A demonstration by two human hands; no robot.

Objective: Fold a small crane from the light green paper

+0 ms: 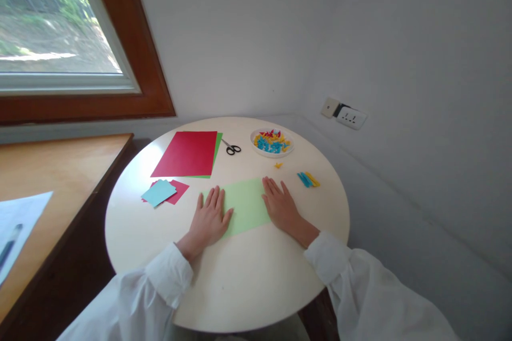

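Paper (246, 205), pale green and four-sided, lies flat on the round white table (244, 287). The left hand (210, 219) rests on its left end and the right hand (280, 205) on its right end, both spread flat. Black-handled metal scissors (230, 146) lie behind the paper.

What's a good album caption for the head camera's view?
Left hand and right hand rest on pale green paper, with scissors and a dish beyond.
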